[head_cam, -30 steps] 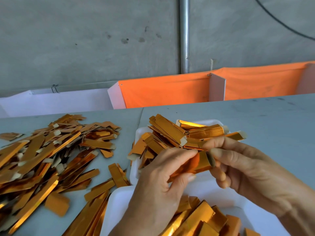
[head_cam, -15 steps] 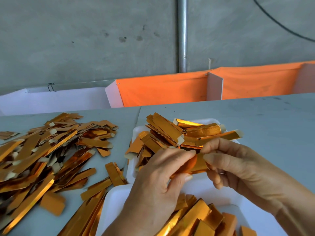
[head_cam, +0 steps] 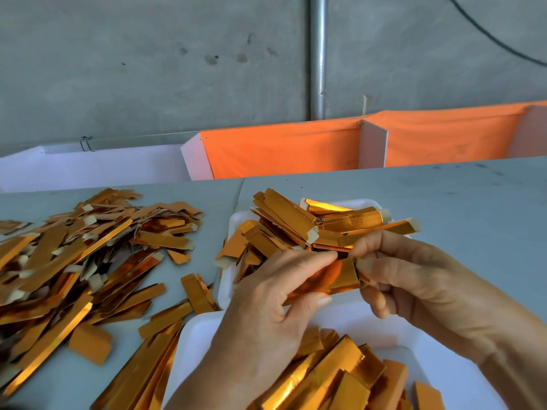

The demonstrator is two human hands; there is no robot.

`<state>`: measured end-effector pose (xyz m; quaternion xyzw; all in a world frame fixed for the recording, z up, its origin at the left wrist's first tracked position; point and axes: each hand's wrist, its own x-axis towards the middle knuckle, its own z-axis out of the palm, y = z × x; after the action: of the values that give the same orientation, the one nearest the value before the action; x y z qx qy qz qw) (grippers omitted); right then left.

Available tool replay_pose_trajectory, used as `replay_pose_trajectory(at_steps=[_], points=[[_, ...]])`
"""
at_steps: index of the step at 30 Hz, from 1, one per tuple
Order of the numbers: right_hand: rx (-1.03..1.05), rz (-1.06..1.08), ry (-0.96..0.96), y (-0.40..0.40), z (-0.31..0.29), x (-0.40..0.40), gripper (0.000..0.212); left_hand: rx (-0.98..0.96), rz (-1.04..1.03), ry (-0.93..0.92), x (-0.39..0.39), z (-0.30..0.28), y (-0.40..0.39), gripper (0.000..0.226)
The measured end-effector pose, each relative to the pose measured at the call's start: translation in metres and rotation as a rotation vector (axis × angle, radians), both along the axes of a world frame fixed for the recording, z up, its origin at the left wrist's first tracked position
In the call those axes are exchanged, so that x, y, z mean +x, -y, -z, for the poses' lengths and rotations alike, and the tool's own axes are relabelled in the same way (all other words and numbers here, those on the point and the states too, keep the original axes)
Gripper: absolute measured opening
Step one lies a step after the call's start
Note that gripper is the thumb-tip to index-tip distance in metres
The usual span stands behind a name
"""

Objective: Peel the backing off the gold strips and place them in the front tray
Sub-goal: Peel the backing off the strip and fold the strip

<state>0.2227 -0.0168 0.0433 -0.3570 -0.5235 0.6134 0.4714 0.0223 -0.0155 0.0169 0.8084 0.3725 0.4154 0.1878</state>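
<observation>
One gold strip [head_cam: 340,276] is held between both hands above the near white tray [head_cam: 393,332]. My left hand [head_cam: 266,315] pinches its left part between thumb and fingers. At the strip's right end, my right hand [head_cam: 414,279] pinches with fingertips and thumb. Most of the strip is hidden by the fingers. The near tray holds several gold strips [head_cam: 334,374] lying flat. Just beyond it, a second white tray [head_cam: 228,279] is heaped with gold strips [head_cam: 296,226] that have pale tab ends.
A large loose pile of gold strips and pale backing scraps [head_cam: 74,261] covers the grey table at the left. A few strips [head_cam: 195,291] lie between that pile and the trays. Orange cloth bins [head_cam: 281,149] and a white bin [head_cam: 94,167] stand behind the table.
Both hands have shifted slightly up and closer together on the strip, with my left fingertips now meeting my right fingertips over it. The piles and trays are unchanged.
</observation>
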Motion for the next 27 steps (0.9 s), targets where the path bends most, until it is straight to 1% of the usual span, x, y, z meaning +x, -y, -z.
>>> replay_pose_trajectory(at_steps=[4, 6, 8, 10, 12, 15, 17, 19, 22, 23, 27], points=[[0.037, 0.049, 0.065, 0.0, 0.002, -0.003, 0.01, 0.065, -0.031, -0.067, 0.001, -0.001, 0.001, 0.044], [0.057, 0.066, 0.089, 0.0, 0.003, -0.003, 0.021, 0.148, -0.05, -0.126, 0.003, -0.004, 0.002, 0.041], [0.081, 0.073, 0.104, 0.001, 0.004, -0.003, 0.025, 0.233, -0.066, -0.17, 0.004, -0.006, 0.002, 0.038], [0.105, 0.062, 0.105, 0.001, 0.002, -0.004, 0.019, 0.301, -0.082, -0.196, 0.004, -0.006, 0.001, 0.039], [0.122, 0.044, 0.081, 0.001, 0.002, -0.003, 0.008, 0.337, -0.086, -0.195, 0.004, -0.006, 0.001, 0.041], [0.096, -0.005, -0.017, 0.001, 0.002, -0.001, 0.002, 0.351, -0.066, -0.162, 0.003, -0.006, 0.001, 0.044], [0.08, -0.03, -0.055, 0.0, 0.003, 0.0, 0.002, 0.345, -0.048, -0.144, 0.002, -0.006, 0.0, 0.045], [0.067, -0.055, -0.086, -0.001, 0.005, 0.001, 0.008, 0.334, -0.032, -0.135, 0.001, -0.006, 0.0, 0.044], [0.048, -0.09, -0.123, -0.004, 0.008, 0.002, 0.036, 0.322, -0.009, -0.121, 0.002, -0.006, 0.0, 0.045], [0.048, -0.094, -0.125, -0.004, 0.009, 0.003, 0.041, 0.317, -0.001, -0.112, 0.002, -0.005, 0.0, 0.045], [0.066, -0.094, -0.15, -0.007, 0.012, -0.002, 0.04, 0.308, 0.014, -0.051, 0.003, -0.004, 0.0, 0.045]])
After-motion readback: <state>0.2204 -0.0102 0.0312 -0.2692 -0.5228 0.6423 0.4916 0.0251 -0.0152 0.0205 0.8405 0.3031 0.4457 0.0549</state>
